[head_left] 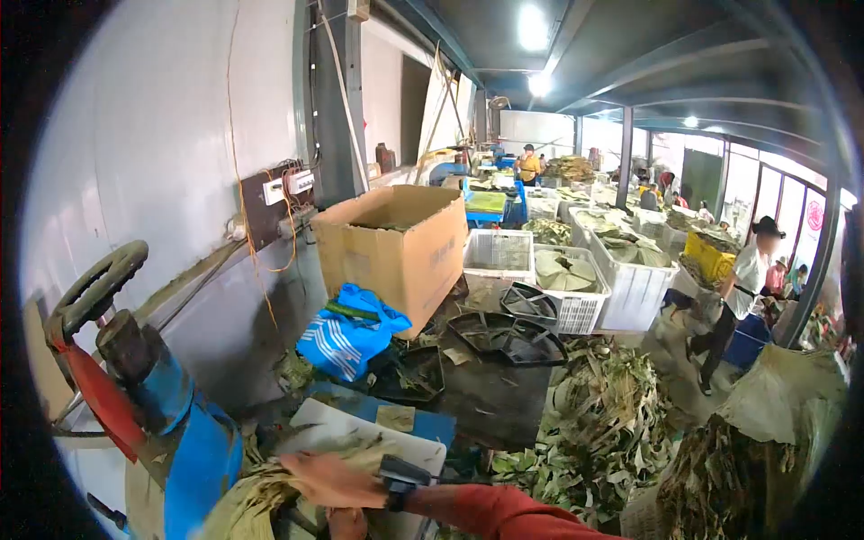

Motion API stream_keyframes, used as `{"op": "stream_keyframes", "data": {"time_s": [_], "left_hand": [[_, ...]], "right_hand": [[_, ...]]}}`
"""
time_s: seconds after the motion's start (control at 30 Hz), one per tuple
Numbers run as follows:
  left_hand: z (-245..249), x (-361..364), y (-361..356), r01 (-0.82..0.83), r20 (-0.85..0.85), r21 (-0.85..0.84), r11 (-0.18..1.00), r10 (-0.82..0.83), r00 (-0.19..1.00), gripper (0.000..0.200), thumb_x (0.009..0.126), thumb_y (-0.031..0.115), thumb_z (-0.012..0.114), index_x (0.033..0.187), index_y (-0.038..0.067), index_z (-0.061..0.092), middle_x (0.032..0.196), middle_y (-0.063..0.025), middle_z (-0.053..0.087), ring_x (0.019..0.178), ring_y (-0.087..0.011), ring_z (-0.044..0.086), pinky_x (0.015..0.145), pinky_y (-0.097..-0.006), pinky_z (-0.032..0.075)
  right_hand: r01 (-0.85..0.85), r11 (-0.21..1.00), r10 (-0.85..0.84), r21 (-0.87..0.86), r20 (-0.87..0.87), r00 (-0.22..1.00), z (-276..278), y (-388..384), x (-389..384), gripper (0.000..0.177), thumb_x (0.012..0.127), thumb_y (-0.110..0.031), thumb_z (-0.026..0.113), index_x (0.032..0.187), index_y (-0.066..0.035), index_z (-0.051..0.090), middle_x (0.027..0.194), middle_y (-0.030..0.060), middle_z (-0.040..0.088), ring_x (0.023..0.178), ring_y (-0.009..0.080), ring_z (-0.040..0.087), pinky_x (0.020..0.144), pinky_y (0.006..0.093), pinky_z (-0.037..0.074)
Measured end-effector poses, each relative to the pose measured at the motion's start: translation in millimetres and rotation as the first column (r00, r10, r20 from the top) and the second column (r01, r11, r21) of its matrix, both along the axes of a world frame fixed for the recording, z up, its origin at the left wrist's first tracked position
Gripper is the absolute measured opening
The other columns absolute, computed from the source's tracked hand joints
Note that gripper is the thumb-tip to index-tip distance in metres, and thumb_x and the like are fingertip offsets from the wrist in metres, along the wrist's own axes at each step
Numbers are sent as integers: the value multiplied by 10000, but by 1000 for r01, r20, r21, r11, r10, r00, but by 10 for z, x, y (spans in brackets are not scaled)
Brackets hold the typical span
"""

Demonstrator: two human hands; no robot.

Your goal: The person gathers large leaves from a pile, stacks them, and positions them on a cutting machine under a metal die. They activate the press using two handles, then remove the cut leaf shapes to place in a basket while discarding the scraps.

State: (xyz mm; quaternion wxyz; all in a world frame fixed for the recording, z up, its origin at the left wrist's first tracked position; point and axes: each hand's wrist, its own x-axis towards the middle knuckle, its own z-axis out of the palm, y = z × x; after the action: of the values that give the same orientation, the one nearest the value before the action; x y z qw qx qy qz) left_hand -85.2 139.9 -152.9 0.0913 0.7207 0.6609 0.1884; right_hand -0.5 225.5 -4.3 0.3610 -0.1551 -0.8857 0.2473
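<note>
My right hand [333,481], with a dark watch on the wrist and a red sleeve behind it, grips a bundle of long pale-green leaves [247,499] at the bottom of the view. Just below it, only a small part of my left hand [347,523] shows at the lower edge; its fingers are hidden. The leaves lie over the near end of a white board [360,432]. Left of the bundle stands a blue machine [202,463] with a black handwheel [101,283] and a red part.
Beyond the board are a blue bag [346,337], a large cardboard box [405,243] and black trays [504,337]. Leaf scraps [603,423] are heaped to the right. White crates [634,279] of leaves stand farther off. A person [742,288] walks at right; others are farther back.
</note>
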Motion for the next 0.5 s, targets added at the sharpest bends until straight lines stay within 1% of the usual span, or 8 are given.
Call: {"op": "stream_keyframes", "data": {"time_s": [0.13,0.17,0.3,0.33,0.37,0.4,0.43,0.5], "left_hand": [[-135,2,140,-22,-23,18,1000,22,999,465,944,452,339,1318,190,424,1315,-150,444,1231,-238,391,1050,-433,272],[-2,75,113,-19,-41,107,994,23,999,413,926,355,378,1290,175,457,1291,-149,467,1211,-281,405,1026,-448,292],[268,179,72,31,12,268,963,-36,999,365,899,197,455,1259,164,510,1273,-146,491,1212,-360,397,1009,-505,277],[279,165,84,53,52,263,963,-69,996,373,903,216,455,1270,173,504,1287,-146,481,1232,-357,379,1025,-520,249],[318,196,64,-81,175,90,993,64,983,368,903,223,454,1260,157,513,1257,-137,511,1237,-358,373,1024,-508,257],[422,216,40,-45,185,134,990,20,983,365,902,221,455,1255,150,517,1247,-137,520,1220,-358,393,1017,-502,273],[543,244,11,-8,192,176,984,-26,981,362,902,218,456,1250,143,521,1237,-138,529,1204,-358,414,1010,-496,288],[534,222,63,85,157,281,956,-133,979,348,899,188,461,1231,117,535,1188,-147,563,1126,-351,493,955,-460,366]], "right_hand": [[-114,993,115,-19,58,992,950,-40,183,412,770,-99,560,1144,-43,398,924,216,537,846,429,540,692,471,462],[-26,996,48,90,-259,965,889,85,170,431,770,-119,579,1152,-51,392,926,223,535,866,429,538,715,478,460],[-163,985,104,-60,-551,828,1034,828,872,258,858,-104,579,1104,-46,527,887,4,538,796,110,489,679,268,440],[-270,880,-21,-390,-601,799,708,1157,1141,232,870,-83,564,1098,-57,533,913,-37,533,811,76,481,701,237,434],[-114,904,-138,-413,-532,835,672,1320,1562,213,882,-110,562,1090,-72,538,919,-49,524,821,59,479,723,223,432],[-101,699,-288,-708,-408,866,820,1209,2030,205,887,-127,550,1084,-72,538,930,-35,538,833,57,492,730,222,439],[-44,600,-486,-799,-407,773,791,1209,2386,201,886,-144,545,1078,-82,543,955,-24,552,845,74,516,740,240,451],[-207,582,-445,-786,-521,729,260,1556,3326,221,889,-152,524,1096,-74,539,955,-9,561,848,126,546,754,280,468]]}}
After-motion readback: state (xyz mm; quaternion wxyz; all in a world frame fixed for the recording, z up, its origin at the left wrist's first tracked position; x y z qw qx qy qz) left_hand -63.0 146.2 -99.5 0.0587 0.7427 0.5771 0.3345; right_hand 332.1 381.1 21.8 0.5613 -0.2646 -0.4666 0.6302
